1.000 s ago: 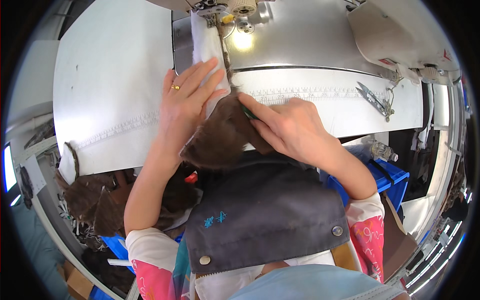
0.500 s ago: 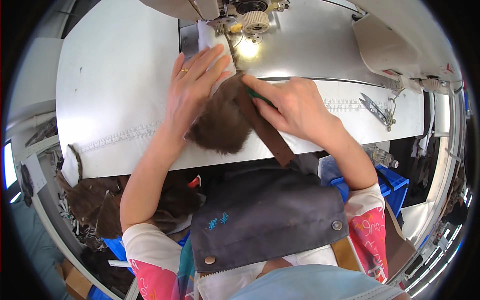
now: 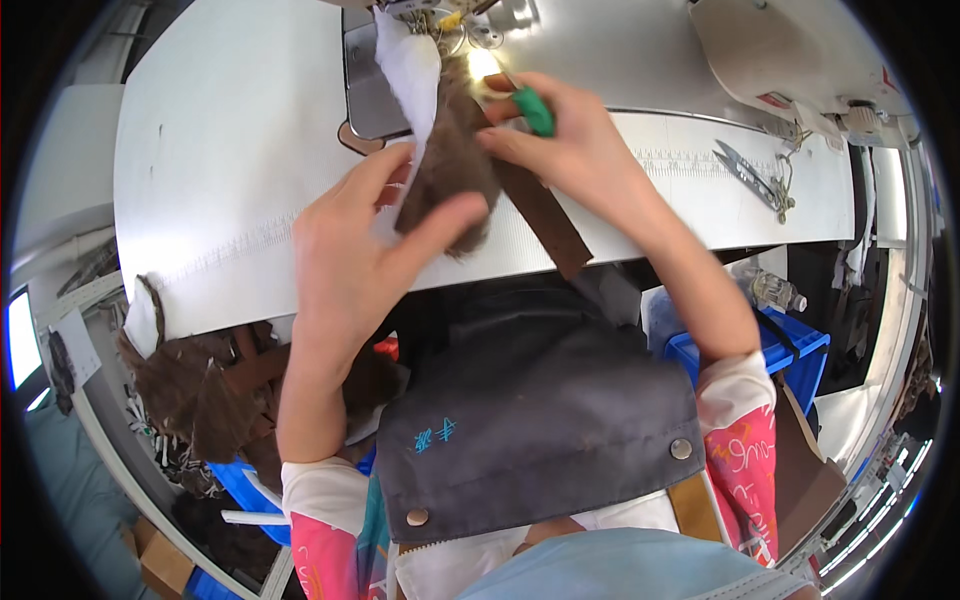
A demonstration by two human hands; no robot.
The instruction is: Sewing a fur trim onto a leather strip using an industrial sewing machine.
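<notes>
A fluffy brown fur piece (image 3: 450,165), edged with a white fuzzy strip (image 3: 408,60), lies under the sewing machine's head. My left hand (image 3: 355,245) is at its left edge, fingers apart and partly curled, thumb stretched over the fur, slightly blurred. My right hand (image 3: 580,150), at the fur's right, is closed on a green-handled tool (image 3: 536,112) with a thin metal shaft, pointing toward the lit needle area. A flat dark brown strip (image 3: 548,222) hangs from beneath those fingers across the white table (image 3: 220,130) toward its front edge.
Metal scissors (image 3: 745,170) with a cord lie at right beside the machine body (image 3: 760,50). A clear bottle (image 3: 775,290) and blue bin (image 3: 790,350) are below the table's right. A pile of brown fur pieces (image 3: 190,390) sits below at left, beside another blue bin (image 3: 245,495).
My left hand has come down and left off the white strip, thumb spreading. My right hand has moved up toward the needle, turning the green tool more upright. The white strip now bends upward.
</notes>
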